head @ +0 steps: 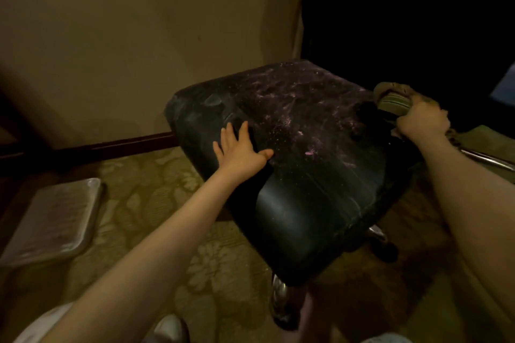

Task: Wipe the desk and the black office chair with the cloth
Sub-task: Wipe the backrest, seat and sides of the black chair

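Black chair seat (292,147) flecked pinkish — olive-brown cloth (395,97), floral yellow-green carpet (217,259).

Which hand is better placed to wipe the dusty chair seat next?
Right, probably. The right hand grips the cloth at the edge of the seat; the left hand rests flat on the seat with no cloth.

The floor (223,259), covered in floral-patterned carpet, carries the black office chair (292,147), which stands on chrome legs (278,292). Well apart to its left lies a flat, silver-rimmed tray (55,220). A white shoe (170,328) rests at the near edge.
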